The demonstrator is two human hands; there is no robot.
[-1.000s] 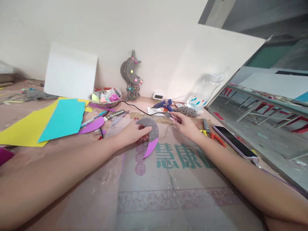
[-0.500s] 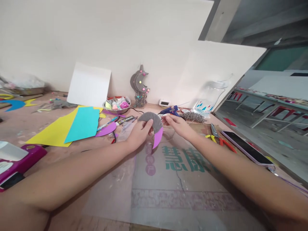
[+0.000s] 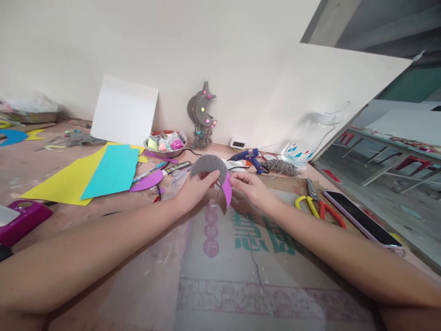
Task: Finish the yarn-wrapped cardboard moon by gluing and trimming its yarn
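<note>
A crescent (image 3: 208,164) is wrapped in grey yarn over most of its length, with its lower purple tip (image 3: 226,195) bare. My left hand (image 3: 198,188) is closed on it, thumb lying on the near face. Beside the line where yarn meets purple, my right hand (image 3: 248,186) has thumb and fingertips pinched together at the crescent's right edge; what lies between them is too small to make out. A thin loose strand shows under the crescent near my left fingers. Beneath both hands lies a translucent printed plastic sheet (image 3: 220,262).
Behind my hands are a blue glue gun (image 3: 251,158), a grey yarn bundle (image 3: 280,167) and a small clock (image 3: 237,143). Pliers (image 3: 320,207) and a phone (image 3: 361,218) lie right. Coloured sheets (image 3: 110,172), a bowl (image 3: 165,151) and a purple device (image 3: 29,218) sit left.
My right hand has come down and left to the crescent's edge by the purple tip. The crescent is tilted slightly differently in my left hand. The whole view has shifted a little.
</note>
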